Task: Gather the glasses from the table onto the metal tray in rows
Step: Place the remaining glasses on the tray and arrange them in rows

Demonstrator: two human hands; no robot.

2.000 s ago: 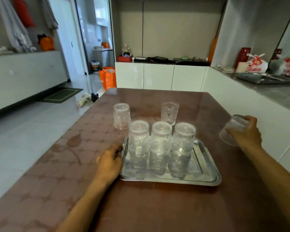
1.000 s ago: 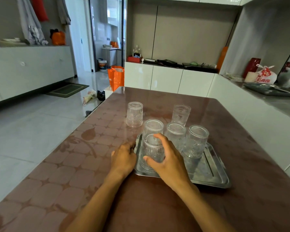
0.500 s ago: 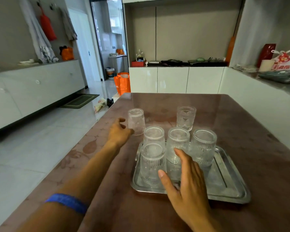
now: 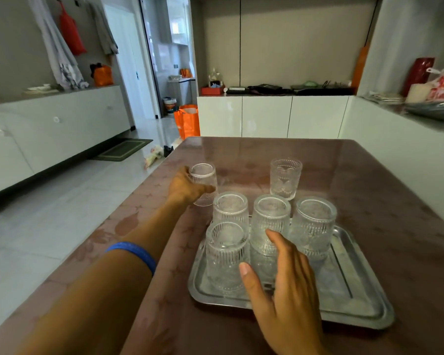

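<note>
A metal tray (image 4: 356,290) lies on the brown table (image 4: 382,201). Three ribbed glasses stand upside down in its back row, at left (image 4: 230,208), middle (image 4: 270,221) and right (image 4: 313,226). A fourth glass (image 4: 226,257) stands in front of the left one. My right hand (image 4: 285,285) hovers open over the tray's front, fingers spread next to that glass. My left hand (image 4: 187,188) has its fingers wrapped around an upside-down glass (image 4: 203,178) on the table beyond the tray's left corner. Another glass (image 4: 285,178) stands upright behind the tray.
White cabinets run along the far wall and the right side, the right counter close to the table edge. An orange bag (image 4: 189,120) stands on the floor past the table's far left corner. The table's left edge drops to a tiled floor.
My right hand set a fourth glass on the tray's front left and let it go. My left hand left the tray's edge, reached forward and closed around the glass on the table.
</note>
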